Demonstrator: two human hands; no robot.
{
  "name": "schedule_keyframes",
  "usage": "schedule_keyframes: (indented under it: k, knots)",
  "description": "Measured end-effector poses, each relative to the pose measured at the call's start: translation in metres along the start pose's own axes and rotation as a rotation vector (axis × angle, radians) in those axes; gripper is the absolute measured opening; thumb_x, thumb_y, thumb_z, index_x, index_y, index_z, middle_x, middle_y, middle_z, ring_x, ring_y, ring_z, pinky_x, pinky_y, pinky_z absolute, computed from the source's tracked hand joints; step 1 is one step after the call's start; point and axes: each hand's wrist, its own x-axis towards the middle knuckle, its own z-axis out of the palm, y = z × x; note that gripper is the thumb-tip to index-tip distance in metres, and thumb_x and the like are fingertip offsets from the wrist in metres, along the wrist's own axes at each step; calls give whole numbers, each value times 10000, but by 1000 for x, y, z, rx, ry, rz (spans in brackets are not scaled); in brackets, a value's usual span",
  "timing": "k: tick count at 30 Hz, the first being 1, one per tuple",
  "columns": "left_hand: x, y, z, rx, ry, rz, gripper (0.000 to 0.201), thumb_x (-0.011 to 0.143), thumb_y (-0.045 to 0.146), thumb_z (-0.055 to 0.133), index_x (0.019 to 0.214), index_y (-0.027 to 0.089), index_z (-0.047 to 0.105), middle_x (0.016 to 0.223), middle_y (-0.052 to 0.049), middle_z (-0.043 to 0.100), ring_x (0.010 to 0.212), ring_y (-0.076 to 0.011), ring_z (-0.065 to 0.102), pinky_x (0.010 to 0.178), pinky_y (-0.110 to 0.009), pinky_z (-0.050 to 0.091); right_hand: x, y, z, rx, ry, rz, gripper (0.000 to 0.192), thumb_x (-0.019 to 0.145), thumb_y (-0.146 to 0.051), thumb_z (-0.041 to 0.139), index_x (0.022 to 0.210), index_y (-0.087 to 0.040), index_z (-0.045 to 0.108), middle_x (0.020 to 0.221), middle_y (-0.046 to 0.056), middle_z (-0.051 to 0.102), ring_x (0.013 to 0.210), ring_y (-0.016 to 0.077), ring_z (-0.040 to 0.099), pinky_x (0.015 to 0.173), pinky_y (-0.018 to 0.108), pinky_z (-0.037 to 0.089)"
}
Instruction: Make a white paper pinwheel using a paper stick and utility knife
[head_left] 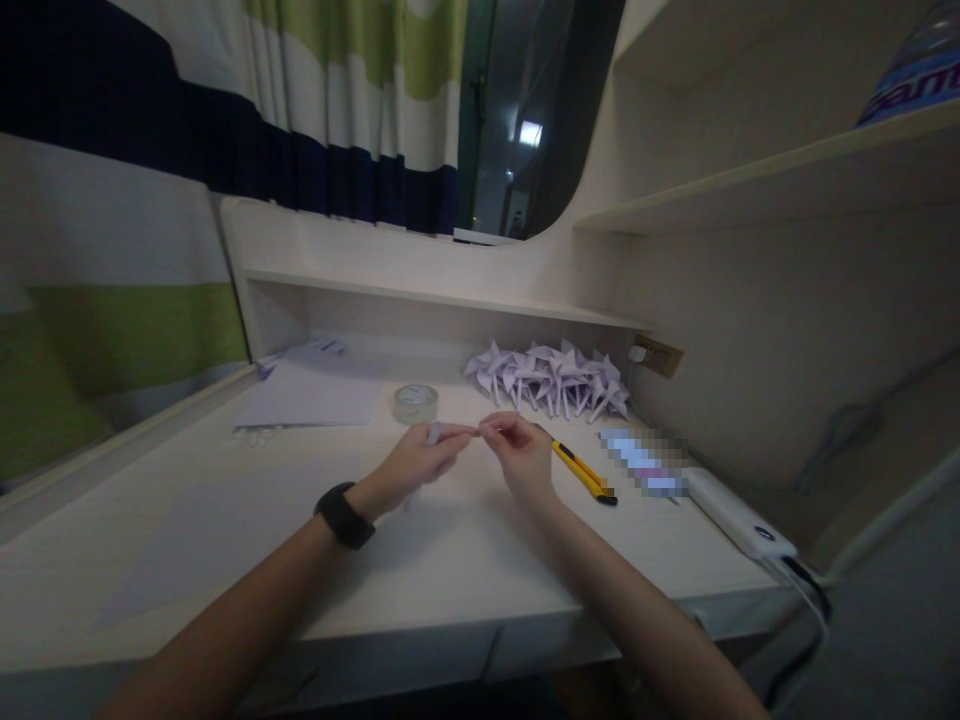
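Observation:
My left hand [424, 458], with a black band on its wrist, is closed around a slim white paper stick [433, 433]. One end shows above the fingers and a faint lower end pokes out below; the middle is hidden by the hand. The fingertips of my right hand [519, 447] are pinched together and meet the left fingertips. Whatever lies between them is too small to make out. A roll of clear tape [415, 403] stands just behind my left hand. Beside my right hand lies a yellow utility knife [581, 470].
Several white paper pinwheels [551, 380] are piled at the back right. A paper stack [311, 385] lies back left, and a single sheet [217, 525] front left. A blurred-out flat object [643, 463] and a white power strip [731, 515] line the right side. A shelf [450, 300] overhangs the back.

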Motion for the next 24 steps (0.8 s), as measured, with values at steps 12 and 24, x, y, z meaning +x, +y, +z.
schedule_keyframes:
  k: [12, 24]
  knots:
    - [0, 4, -15, -545, 144, 17, 243, 867, 355, 557, 935, 142, 654, 446, 77, 371, 361, -52, 227, 391, -196, 143, -3, -14, 3, 327, -33, 258, 459, 701, -268, 776, 1126, -282, 602, 1000, 32, 686, 943, 184, 631, 855, 341, 482]
    - [5, 4, -12, -750, 433, 134, 254, 869, 364, 535, 717, 160, 544, 498, 38, 508, 360, -55, 352, 390, -189, 278, -38, -1, 57, 649, -46, 844, 817, 469, -259, 903, 1153, -226, 457, 707, -11, 695, 588, 190, 667, 628, 369, 547]
